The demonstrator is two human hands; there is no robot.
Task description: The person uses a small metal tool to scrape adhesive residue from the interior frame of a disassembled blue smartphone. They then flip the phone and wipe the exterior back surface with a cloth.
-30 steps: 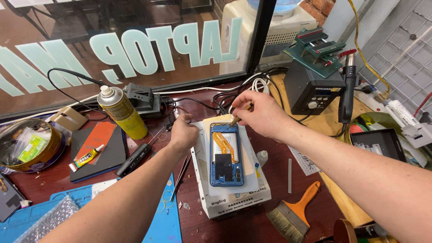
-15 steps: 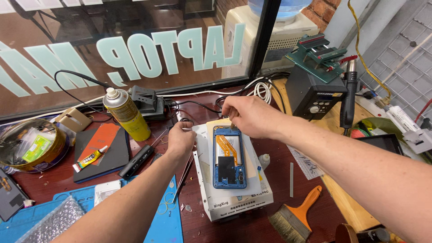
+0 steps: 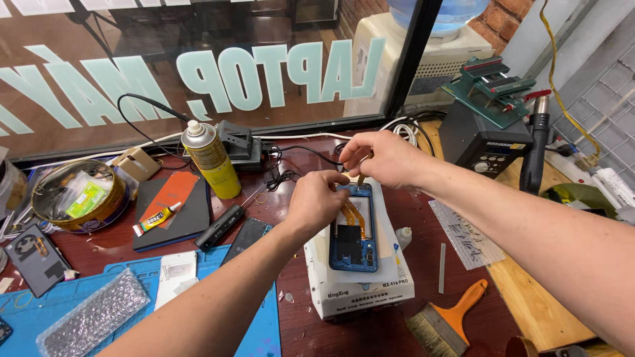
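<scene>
An opened blue phone point(image 3: 354, 246) with an orange flex cable lies face down on a white box point(image 3: 360, 296) in the middle of the bench. My left hand point(image 3: 316, 203) rests on the phone's upper left corner, fingers curled and pressing on its edge. My right hand point(image 3: 380, 158) hovers over the phone's top end and pinches a thin brownish tool point(image 3: 362, 178), whose tip points down at the top edge. The top of the phone is partly hidden by both hands.
A yellow spray can point(image 3: 211, 158) stands at the back left, beside a round tin point(image 3: 76, 198) and a glue tube point(image 3: 157, 218). A blue mat point(image 3: 132, 311) covers the front left. An orange-handled brush point(image 3: 446, 320) lies front right, a hot-air station point(image 3: 486, 142) behind.
My left hand has slid from the box's left side onto the phone's upper left corner. My right hand stays over the phone's top end with the tool.
</scene>
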